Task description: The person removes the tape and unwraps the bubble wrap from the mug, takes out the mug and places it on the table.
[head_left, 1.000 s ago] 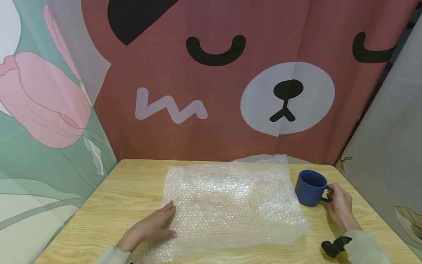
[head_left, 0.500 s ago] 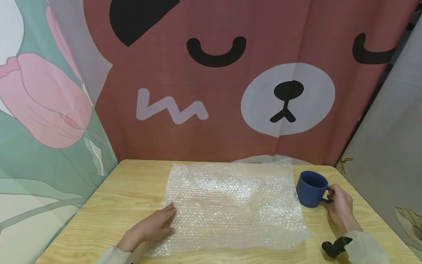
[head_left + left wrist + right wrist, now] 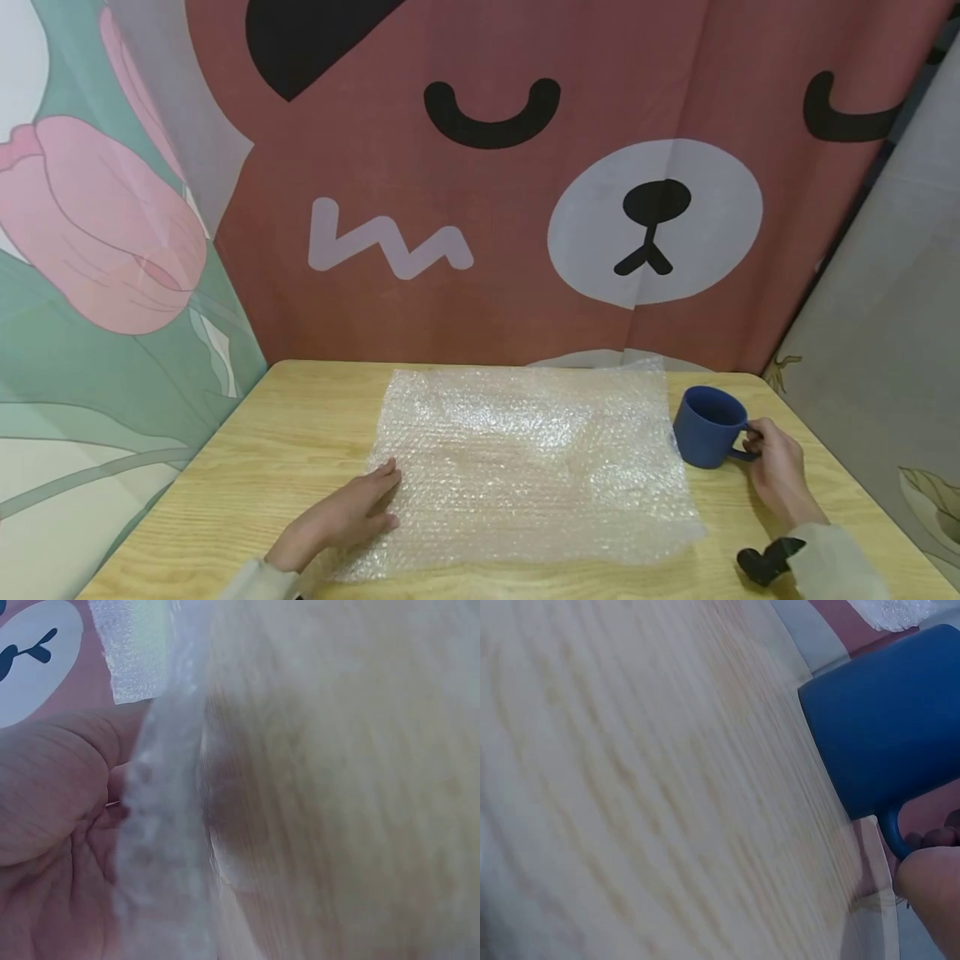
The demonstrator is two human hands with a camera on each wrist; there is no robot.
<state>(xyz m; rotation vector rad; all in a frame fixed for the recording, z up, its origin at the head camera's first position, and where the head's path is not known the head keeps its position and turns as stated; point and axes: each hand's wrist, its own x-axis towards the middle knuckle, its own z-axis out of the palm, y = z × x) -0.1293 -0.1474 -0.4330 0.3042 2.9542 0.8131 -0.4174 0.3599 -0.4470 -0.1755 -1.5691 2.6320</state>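
Observation:
A sheet of clear bubble wrap (image 3: 532, 467) lies spread over the middle of the table. At its left edge is my left hand (image 3: 337, 512), fingers extended and thumb apart, touching the sheet. In the left wrist view the wrap's edge (image 3: 165, 847) hides part of that hand's fingers. A blue mug (image 3: 705, 429) stands upright just right of the sheet. My right hand (image 3: 780, 467) grips its handle from the right. The right wrist view shows the mug (image 3: 892, 720) with its base at the table surface, and curled fingers at the handle.
The light wooden table (image 3: 255, 450) reaches back to a red-brown curtain (image 3: 510, 325) with a bear face. A flowered curtain (image 3: 120, 375) hangs on the left, and a grey one (image 3: 885, 333) on the right.
The bubble wrap's near left corner has drawn up and its far left corner has shifted slightly right, so the sheet lies flatter. Both hands and the mug stay nearly where they were.

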